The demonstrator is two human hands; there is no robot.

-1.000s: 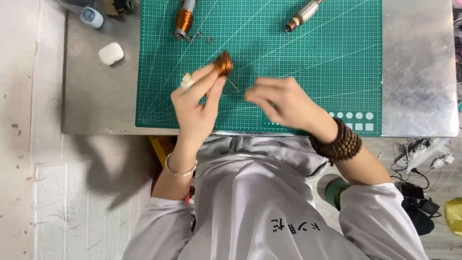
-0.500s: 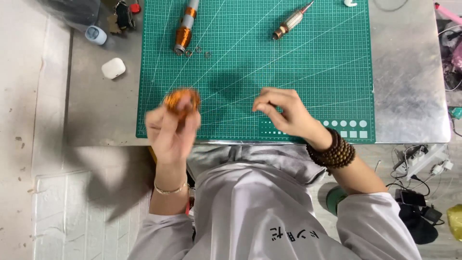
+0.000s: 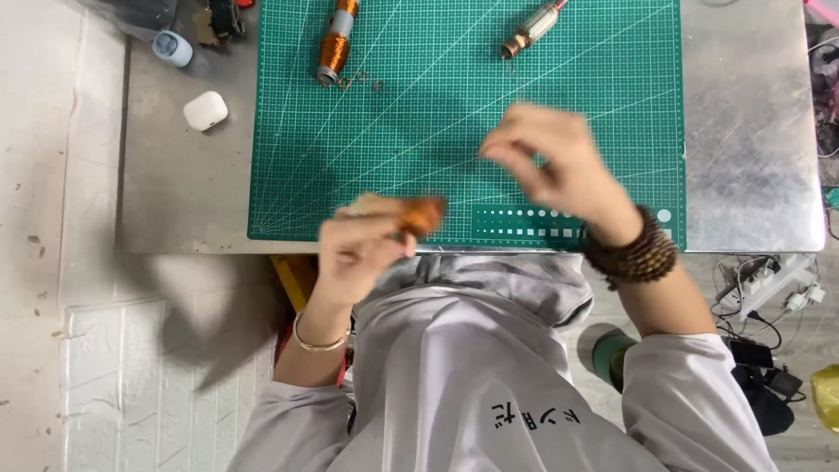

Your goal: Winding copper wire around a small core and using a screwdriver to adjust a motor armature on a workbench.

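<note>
My left hand (image 3: pixel 363 249) grips a small copper-wound coil part (image 3: pixel 418 212) at the near edge of the green cutting mat (image 3: pixel 419 131); the picture is blurred by motion. My right hand (image 3: pixel 546 162) hovers over the mat to the right of it, fingers pinched together; whether a thin wire is between them cannot be told. A beaded bracelet sits on that wrist. A second copper-wound rotor (image 3: pixel 335 45) lies at the mat's far side, with a slimmer rotor (image 3: pixel 527 31) further right.
The mat lies on a metal table (image 3: pixel 752 131). A white earbud case (image 3: pixel 205 111) and a pale blue small container (image 3: pixel 172 48) sit far left. Small washers (image 3: pixel 360 80) lie beside the rotor. Cables and a power strip (image 3: pixel 769 280) lie on the floor right.
My left hand has carried the coil part from the mat's middle down to the near edge, then rightward. My right hand has lifted and moved toward the far right.
</note>
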